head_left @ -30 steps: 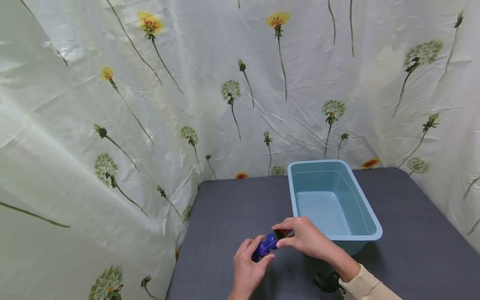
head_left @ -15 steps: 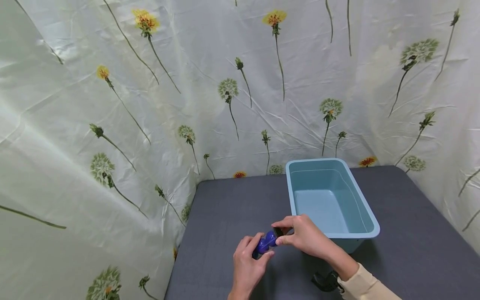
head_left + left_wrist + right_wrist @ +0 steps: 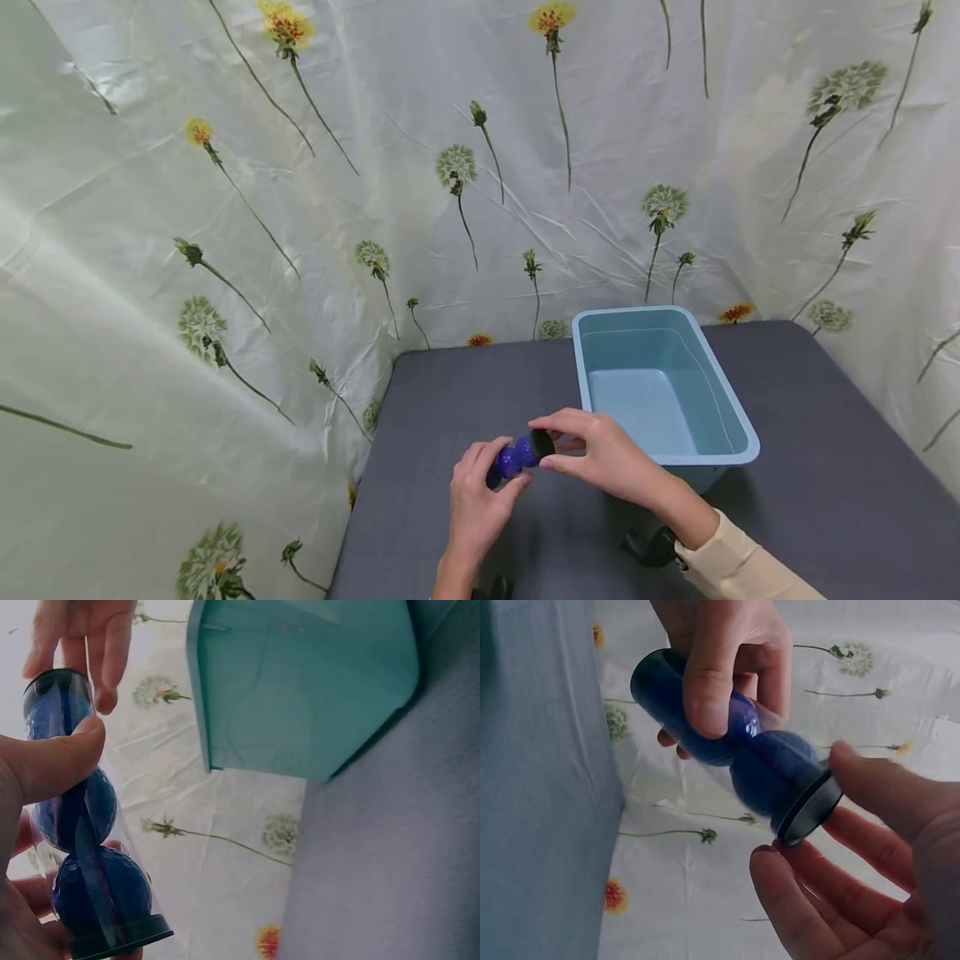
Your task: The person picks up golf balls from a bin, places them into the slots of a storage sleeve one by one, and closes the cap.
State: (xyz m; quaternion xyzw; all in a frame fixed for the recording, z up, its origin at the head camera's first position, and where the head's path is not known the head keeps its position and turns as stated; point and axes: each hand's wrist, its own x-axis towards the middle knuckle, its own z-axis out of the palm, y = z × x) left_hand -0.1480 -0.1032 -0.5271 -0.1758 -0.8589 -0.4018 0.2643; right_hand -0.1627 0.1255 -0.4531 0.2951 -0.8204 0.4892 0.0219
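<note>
A clear tube with dark caps at both ends holds several blue balls in a row. My left hand grips its body, the thumb lying across the tube wall in the left wrist view. At the other end my right hand pinches the rim of the dark cap between thumb and fingertips. That cap's end face shows in the right wrist view, turned toward the right palm. Tilted, the tube is held above the dark grey table, in front of the bin's near left corner.
A light blue plastic bin stands on the right half of the table, beyond the right hand. Behind the table hangs a pale curtain printed with dandelions. A black strap is around the right wrist, below a cream sleeve.
Both hands and the tube have risen and shifted left in the head view, and the dark cap's end face has turned more into sight. The head view itself has tipped slightly down.
</note>
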